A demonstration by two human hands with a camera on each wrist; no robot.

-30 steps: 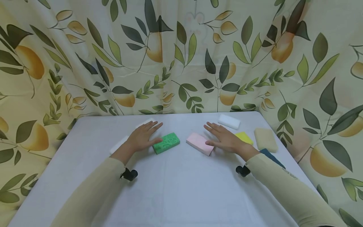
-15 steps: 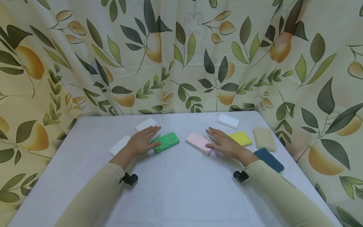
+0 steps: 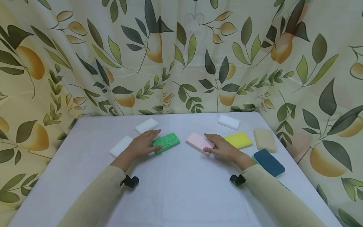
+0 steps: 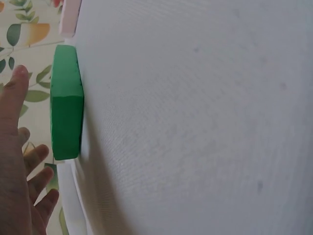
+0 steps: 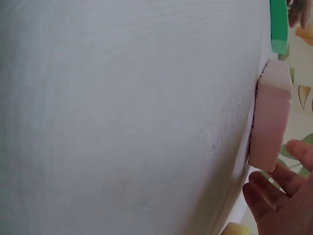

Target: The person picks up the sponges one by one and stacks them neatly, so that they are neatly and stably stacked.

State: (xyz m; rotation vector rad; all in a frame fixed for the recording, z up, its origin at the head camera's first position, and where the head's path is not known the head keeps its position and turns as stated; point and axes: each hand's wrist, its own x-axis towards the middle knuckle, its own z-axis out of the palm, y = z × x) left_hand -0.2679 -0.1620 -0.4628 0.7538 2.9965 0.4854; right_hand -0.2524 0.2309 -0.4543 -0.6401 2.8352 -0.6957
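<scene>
Over the left end of a green patterned sponge [image 3: 168,142] my left hand [image 3: 141,145] hovers, thumb and fingers spread about that end. In the left wrist view the fingers stand apart from the green block's side. My right hand [image 3: 227,150] is at the right end of a pink sponge [image 3: 197,141], its thumb overlapping the near corner in the head view. From the right wrist, the fingertips come right up to the pink sponge [image 5: 272,117], with thumb and fingers still spread. Both sponges lie flat on the white-covered table [image 3: 181,186], and neither is gripped.
Two white sponges lie at left, one farther back [image 3: 146,125] and one nearer [image 3: 120,146]. At right are another white sponge [image 3: 228,122], a yellow sponge [image 3: 239,140], a beige sponge [image 3: 265,140] and a dark blue sponge [image 3: 269,162]. A patterned curtain [image 3: 181,78] hangs behind.
Both hands have lowered toward the green and pink sponges, and their fingers have drawn in slightly. The right hand has moved a little left, baring more of the yellow and blue sponges.
</scene>
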